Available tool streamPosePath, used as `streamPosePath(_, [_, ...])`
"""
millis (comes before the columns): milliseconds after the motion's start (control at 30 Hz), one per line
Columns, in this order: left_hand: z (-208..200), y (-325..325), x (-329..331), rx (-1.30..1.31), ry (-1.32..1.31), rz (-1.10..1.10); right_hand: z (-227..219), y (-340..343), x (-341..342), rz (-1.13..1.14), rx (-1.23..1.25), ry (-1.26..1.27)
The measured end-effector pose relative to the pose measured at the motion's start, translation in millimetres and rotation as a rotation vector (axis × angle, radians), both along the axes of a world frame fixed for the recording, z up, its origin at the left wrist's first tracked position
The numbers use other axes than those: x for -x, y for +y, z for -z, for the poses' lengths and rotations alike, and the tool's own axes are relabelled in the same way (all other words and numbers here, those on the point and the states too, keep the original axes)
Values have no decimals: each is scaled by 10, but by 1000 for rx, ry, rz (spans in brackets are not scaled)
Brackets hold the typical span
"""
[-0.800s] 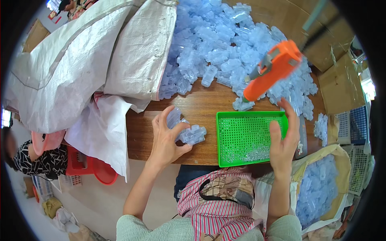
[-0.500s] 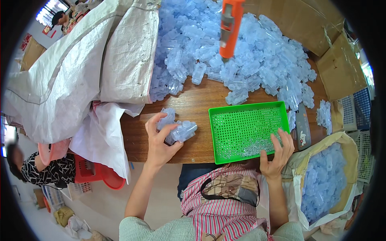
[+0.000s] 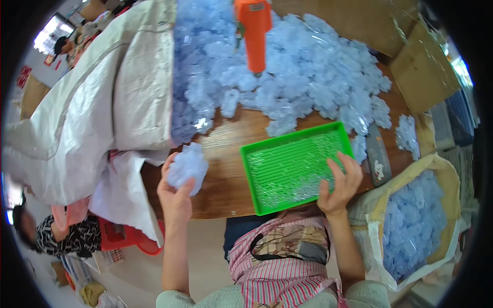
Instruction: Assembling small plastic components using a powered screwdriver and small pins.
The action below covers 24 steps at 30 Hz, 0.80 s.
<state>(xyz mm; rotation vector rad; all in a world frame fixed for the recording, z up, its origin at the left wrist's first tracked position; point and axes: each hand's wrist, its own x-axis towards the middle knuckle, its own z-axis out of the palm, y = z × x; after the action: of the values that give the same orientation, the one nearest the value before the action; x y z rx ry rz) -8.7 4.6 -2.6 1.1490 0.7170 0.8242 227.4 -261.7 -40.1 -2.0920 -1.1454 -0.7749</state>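
Note:
Clear bluish plastic pieces [image 3: 188,168] are gripped between the thumb and fingers of my left hand [image 3: 175,197], just above the table's left part. How many there are is blurred. My right hand [image 3: 340,189] hovers over the right side of a green perforated tray [image 3: 249,179], thumb and fingers apart and bent, with nothing visible in them. Small shiny metal parts, perhaps screws [image 3: 304,190], lie scattered in the tray, thickest along its near edge. An orange power screwdriver [image 3: 255,41] hangs point down beyond the tray.
A big heap of similar plastic pieces [image 3: 303,66] covers the table's far side, against cardboard [image 3: 423,77]. White woven sacking [image 3: 97,113] drapes at left. An open sack [image 3: 376,256] of pieces stands at right, near a dark flat device [image 3: 378,159]. Another person [image 3: 67,231] is at left.
My left hand has lifted the plastic pieces off the table and turned them upward. My right hand stays over the tray, its fingers more bent. The whole view has shifted slightly.

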Motion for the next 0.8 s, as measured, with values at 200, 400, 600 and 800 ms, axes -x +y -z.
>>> streamPosePath(200, [-543,-788,-703,-56,-50,377,-37,63,27,18,28,66])
streamPosePath(400, [-770,-2183,-1882,-207,-385,809,134,71,40,-36,-61,73])
streamPosePath(600, [-789,-3276,-2249,-537,-417,1450,109,142,51,-130,-163,104])
streamPosePath(800, [-870,-2685,-1961,-783,-286,1376,180,-52,0,-87,-178,115])
